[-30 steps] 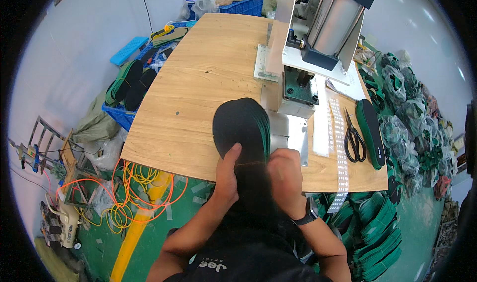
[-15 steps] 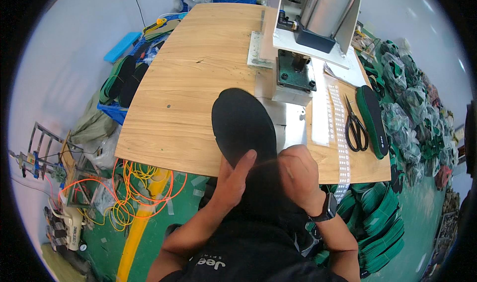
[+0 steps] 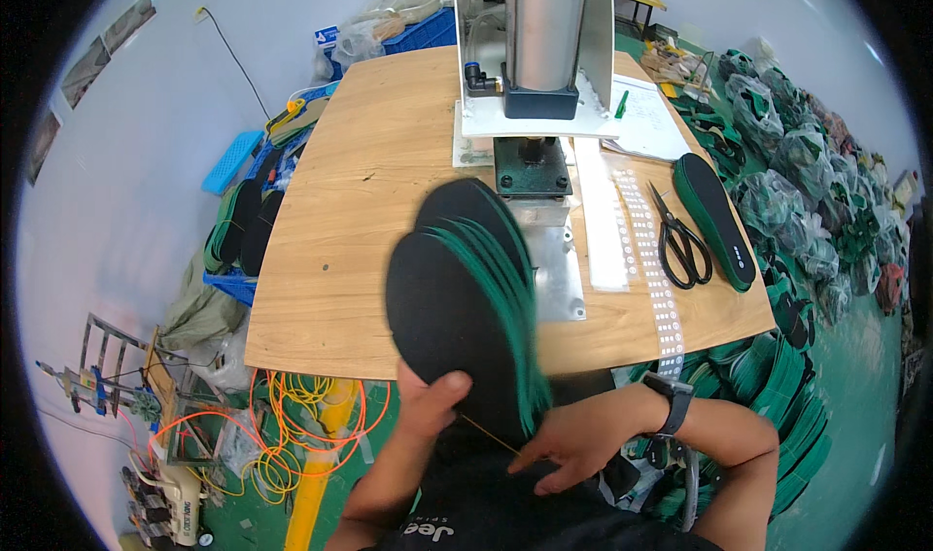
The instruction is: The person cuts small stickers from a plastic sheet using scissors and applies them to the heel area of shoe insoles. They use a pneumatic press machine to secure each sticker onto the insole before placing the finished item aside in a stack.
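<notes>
My left hand (image 3: 433, 405) grips a stack of black insoles (image 3: 452, 308) with green edges, thumb on the front face. The stack stands tilted up over the table's near edge, its layers fanned out on the right side and blurred by motion. A thin yellowish rubber band (image 3: 489, 434) runs slantwise across the lower part of the stack. Its right end meets the bent fingers of my right hand (image 3: 573, 444), which wears a dark watch on the wrist.
On the wooden table (image 3: 350, 191) stands a press (image 3: 535, 94) with a metal cylinder. Right of it lie a strip of white stickers (image 3: 653, 269), black scissors (image 3: 683, 245), an insole pair (image 3: 714, 221) and papers (image 3: 646, 119). Bundled insoles (image 3: 758, 415) and orange and yellow hoses (image 3: 282, 434) are on the floor.
The stack has turned, so its fanned green edges now show. My right hand has moved down and nearer my body, with the band stretched toward it. The view has shifted too.
</notes>
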`<action>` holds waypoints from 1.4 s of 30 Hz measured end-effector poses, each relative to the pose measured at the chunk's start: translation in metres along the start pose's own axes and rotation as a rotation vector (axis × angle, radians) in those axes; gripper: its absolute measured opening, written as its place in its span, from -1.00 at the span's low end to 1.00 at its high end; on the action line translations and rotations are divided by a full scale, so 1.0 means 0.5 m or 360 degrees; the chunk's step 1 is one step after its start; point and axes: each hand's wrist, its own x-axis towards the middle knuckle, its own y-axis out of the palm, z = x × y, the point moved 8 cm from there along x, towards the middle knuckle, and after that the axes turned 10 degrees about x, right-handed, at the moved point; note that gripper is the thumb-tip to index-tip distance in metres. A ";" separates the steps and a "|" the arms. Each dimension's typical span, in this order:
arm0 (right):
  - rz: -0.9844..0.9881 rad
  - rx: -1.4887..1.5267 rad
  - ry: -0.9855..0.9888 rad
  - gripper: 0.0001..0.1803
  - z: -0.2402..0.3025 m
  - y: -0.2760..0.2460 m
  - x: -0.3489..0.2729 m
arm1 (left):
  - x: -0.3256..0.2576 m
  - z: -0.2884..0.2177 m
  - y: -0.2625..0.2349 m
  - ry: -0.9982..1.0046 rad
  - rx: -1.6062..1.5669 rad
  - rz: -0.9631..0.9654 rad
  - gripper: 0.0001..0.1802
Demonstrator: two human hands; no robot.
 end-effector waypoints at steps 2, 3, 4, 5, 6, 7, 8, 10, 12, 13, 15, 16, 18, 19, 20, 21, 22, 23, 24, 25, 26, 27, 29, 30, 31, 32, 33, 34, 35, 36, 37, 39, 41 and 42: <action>0.0064 0.0072 0.0124 -0.44 -0.014 0.023 0.001 | 0.006 -0.025 -0.019 0.0254 -0.0150 -0.0146 -0.10; 0.0038 0.0041 0.0026 -0.42 -0.020 0.032 -0.001 | 0.013 -0.037 -0.034 0.0318 -0.0032 -0.0260 -0.09; -0.0147 0.0226 -0.0120 -0.42 -0.009 0.026 -0.010 | 0.022 -0.045 -0.065 0.0471 -0.0216 -0.0301 -0.13; -0.0358 0.0423 -0.0248 -0.43 0.005 0.021 -0.033 | 0.056 -0.068 -0.049 0.0477 -0.0574 0.0106 -0.15; -0.0540 0.0597 -0.0398 -0.43 0.014 0.013 -0.054 | 0.071 -0.101 -0.037 0.0501 -0.0893 0.0503 -0.17; -0.1048 0.0665 -0.0626 -0.48 0.026 -0.012 -0.093 | 0.076 -0.110 -0.059 0.0560 -0.0780 0.0379 -0.18; -0.1517 0.0714 -0.1055 -0.51 0.049 -0.042 -0.146 | 0.079 -0.112 -0.084 0.0618 -0.0667 0.0255 -0.20; -0.2153 -0.0608 -0.0917 -0.24 0.178 -0.083 -0.208 | 0.075 -0.104 -0.095 0.0775 -0.0469 0.0288 -0.22; -0.2356 -0.0755 -0.0926 -0.19 0.231 -0.117 -0.161 | 0.066 -0.051 -0.071 0.0698 -0.0093 0.0188 -0.12; -0.2317 -0.0711 -0.0957 -0.21 0.220 -0.139 -0.126 | 0.064 -0.025 -0.069 0.0661 0.0092 0.0207 -0.07; -0.2148 -0.0559 -0.0947 -0.29 0.224 -0.170 -0.106 | 0.093 -0.025 -0.109 0.0708 0.0314 0.0422 0.05; -0.2116 -0.0556 -0.1011 -0.31 0.218 -0.184 -0.115 | 0.123 -0.121 -0.070 0.0875 0.0242 0.0493 0.10; -0.2000 -0.0930 -0.0725 -0.32 0.214 -0.204 -0.110 | 0.162 -0.242 -0.038 0.1057 0.0297 0.0546 0.21; -0.1964 -0.1020 -0.0603 -0.31 0.192 -0.213 -0.095 | 0.172 -0.223 -0.069 0.1002 0.0533 0.0548 0.26; -0.1927 -0.1121 -0.0487 -0.30 0.164 -0.229 -0.070 | 0.187 -0.173 -0.129 0.0818 0.0970 0.0605 0.29; -0.1895 -0.1208 -0.0358 -0.29 0.138 -0.244 -0.052 | 0.199 -0.127 -0.169 0.0599 0.1389 0.0656 0.33; -0.1906 -0.1238 -0.0279 -0.27 0.119 -0.252 -0.052 | 0.188 -0.092 -0.129 0.0213 0.1578 0.0935 0.25; -0.1898 -0.1270 -0.0220 -0.24 0.105 -0.257 -0.047 | 0.177 -0.074 -0.127 0.0187 0.1729 0.0929 0.19; -0.1891 -0.1303 -0.0161 -0.21 0.096 -0.263 -0.044 | 0.168 -0.062 -0.130 0.0158 0.1882 0.0921 0.13; -0.1853 -0.1250 -0.0033 -0.19 0.090 -0.271 -0.047 | 0.169 -0.060 -0.142 0.0173 0.1814 0.0841 0.11; -0.1799 -0.1191 0.0095 -0.17 0.094 -0.273 -0.055 | 0.164 -0.057 -0.161 0.0174 0.1743 0.0755 0.09; -0.1742 -0.1131 0.0219 -0.14 0.089 -0.274 -0.055 | 0.159 -0.056 -0.176 0.0174 0.1675 0.0668 0.07; -0.1937 -0.1148 0.0103 -0.13 0.090 -0.278 -0.068 | 0.152 -0.077 -0.134 0.0474 0.1763 0.0613 0.02; -0.2037 -0.1159 0.0042 -0.12 0.089 -0.281 -0.075 | 0.151 -0.090 -0.104 0.0628 0.1804 0.0583 0.00; -0.2028 -0.1163 -0.0115 -0.14 0.097 -0.274 -0.063 | 0.149 -0.095 -0.068 0.0765 0.1974 0.0604 -0.12; -0.2019 -0.1165 -0.0271 -0.16 0.109 -0.266 -0.045 | 0.153 -0.085 -0.070 0.0678 0.1996 0.0632 -0.16; -0.2008 -0.1166 -0.0426 -0.18 0.118 -0.258 -0.037 | 0.156 -0.074 -0.076 0.0592 0.2016 0.0661 -0.20; -0.2046 -0.1199 -0.0350 -0.22 0.106 -0.257 -0.052 | 0.157 -0.069 -0.081 0.0508 0.2032 0.0699 -0.24; -0.2067 -0.1234 -0.0274 -0.26 0.082 -0.259 -0.076 | 0.154 -0.078 -0.100 0.0499 0.2023 0.0618 -0.26; -0.2087 -0.1269 -0.0198 -0.29 0.057 -0.261 -0.104 | 0.148 -0.093 -0.122 0.0488 0.2013 0.0539 -0.27; -0.2052 -0.1070 -0.0260 -0.40 0.030 -0.268 -0.133 | 0.144 -0.106 -0.142 0.0486 0.2004 0.0455 -0.29; -0.2087 -0.0750 -0.0374 -0.43 0.006 -0.262 -0.158 | 0.126 -0.118 -0.156 0.0598 0.1982 0.0387 -0.29; -0.2135 -0.0759 -0.0432 -0.39 0.003 -0.252 -0.157 | 0.116 -0.126 -0.138 0.0674 0.2004 0.0317 -0.30; -0.2185 -0.0798 -0.0456 -0.37 0.007 -0.253 -0.140 | 0.114 -0.124 -0.129 0.0687 0.1971 0.0288 -0.28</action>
